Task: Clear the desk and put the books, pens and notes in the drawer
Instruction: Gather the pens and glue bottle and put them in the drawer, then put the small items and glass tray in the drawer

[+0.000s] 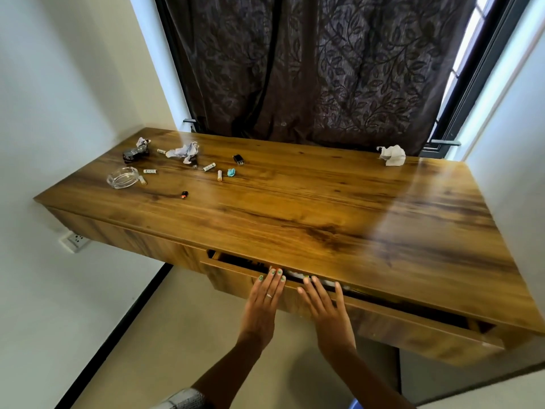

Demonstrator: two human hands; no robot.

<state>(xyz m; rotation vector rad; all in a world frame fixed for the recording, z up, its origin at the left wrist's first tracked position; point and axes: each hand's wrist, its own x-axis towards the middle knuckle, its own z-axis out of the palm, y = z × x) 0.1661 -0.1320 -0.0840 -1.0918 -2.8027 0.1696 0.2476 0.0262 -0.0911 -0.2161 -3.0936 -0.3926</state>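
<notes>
Left hand [263, 299] and right hand [326, 308]: fingers spread flat, holding nothing, pressed on the slightly open drawer [383, 317] front at 6 o'clock. Bench [295, 208]: one glass ashtray [123, 177] at 10 o'clock, two crumpled papers [183, 150] [392, 155].

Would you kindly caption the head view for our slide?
Both hands, left and right, flat on the slightly open drawer front.

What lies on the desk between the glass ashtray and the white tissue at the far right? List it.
Head view: right of the ashtray lie batteries, crumpled paper, a black plug and a teal scrap; then bare desk to the tissue.
</notes>
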